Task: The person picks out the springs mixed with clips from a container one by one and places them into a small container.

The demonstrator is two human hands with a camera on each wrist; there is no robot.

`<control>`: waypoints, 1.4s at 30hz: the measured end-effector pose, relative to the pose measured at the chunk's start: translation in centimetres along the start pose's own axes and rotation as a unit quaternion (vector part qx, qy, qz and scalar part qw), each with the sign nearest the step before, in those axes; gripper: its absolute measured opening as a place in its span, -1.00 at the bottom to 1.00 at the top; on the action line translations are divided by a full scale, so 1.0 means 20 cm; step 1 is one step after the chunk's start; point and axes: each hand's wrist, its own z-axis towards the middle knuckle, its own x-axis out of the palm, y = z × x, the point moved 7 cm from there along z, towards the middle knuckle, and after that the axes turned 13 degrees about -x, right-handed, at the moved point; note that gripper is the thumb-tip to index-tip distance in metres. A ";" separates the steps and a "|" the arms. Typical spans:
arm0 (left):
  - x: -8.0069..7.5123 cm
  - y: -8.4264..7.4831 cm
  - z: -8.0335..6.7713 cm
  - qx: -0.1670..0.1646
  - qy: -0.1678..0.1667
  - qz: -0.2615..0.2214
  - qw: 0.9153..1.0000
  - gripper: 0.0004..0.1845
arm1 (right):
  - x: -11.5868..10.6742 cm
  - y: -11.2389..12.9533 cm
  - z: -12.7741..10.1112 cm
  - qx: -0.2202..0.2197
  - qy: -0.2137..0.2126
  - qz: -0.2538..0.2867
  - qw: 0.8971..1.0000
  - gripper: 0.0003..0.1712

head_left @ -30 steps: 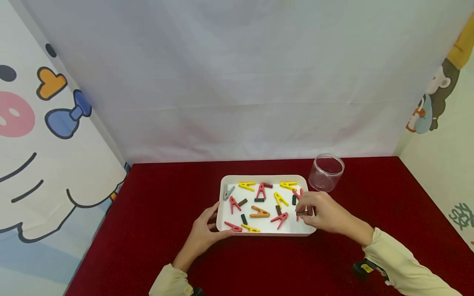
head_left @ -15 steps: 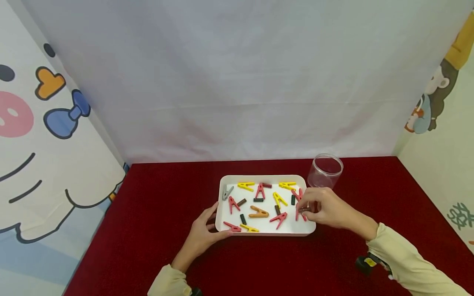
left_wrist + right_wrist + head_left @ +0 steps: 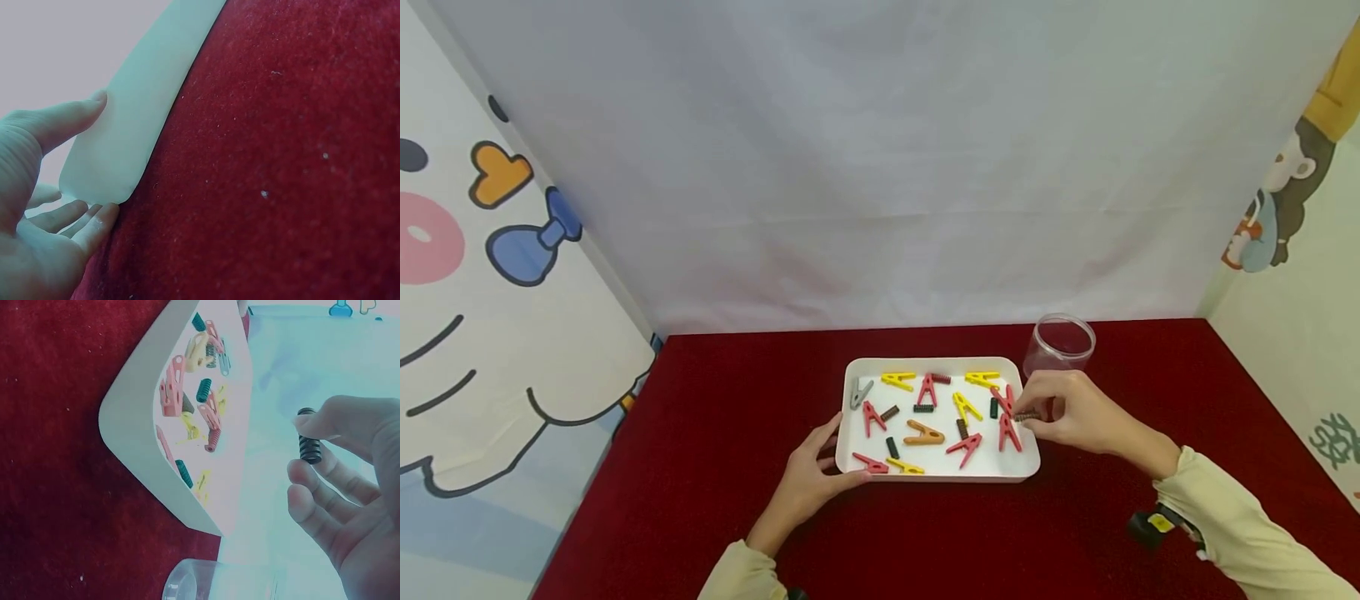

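"So, what just changed?"

"Right hand (image 3: pixel 1075 412) has shifted outward with the brown spring (image 3: pixel 310 450), now over the tray's (image 3: pixel 940 479) rim on the side facing the table's (image 3: pixel 940 542) right edge. The red clip (image 3: pixel 1006 424) it was partly covering shows whole."

"Grip?"

"Thumb and fingers clamped on the spring. Spring's in the air, apart from the tray in the right wrist view."

"Left hand (image 3: pixel 808 477)?"

"Same place. Thumb and fingers spread apart, touching the tray at its near left corner."

"Meaning?"

"My read: pick-up done, set-down not. Spring is nearer the clear jar (image 3: pixel 1060 346), which stands by the table's far edge, toward the far right corner. It isn't in there. Can't tell where it's headed. A dark green spring (image 3: pixel 994 407) and others lie in the tray, so probably more to handle."
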 end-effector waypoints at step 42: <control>0.00 0.00 0.00 0.010 0.005 0.016 1.000 0.03 | -0.33 -0.26 0.03 0.075 -0.052 -0.064 0.994 -0.79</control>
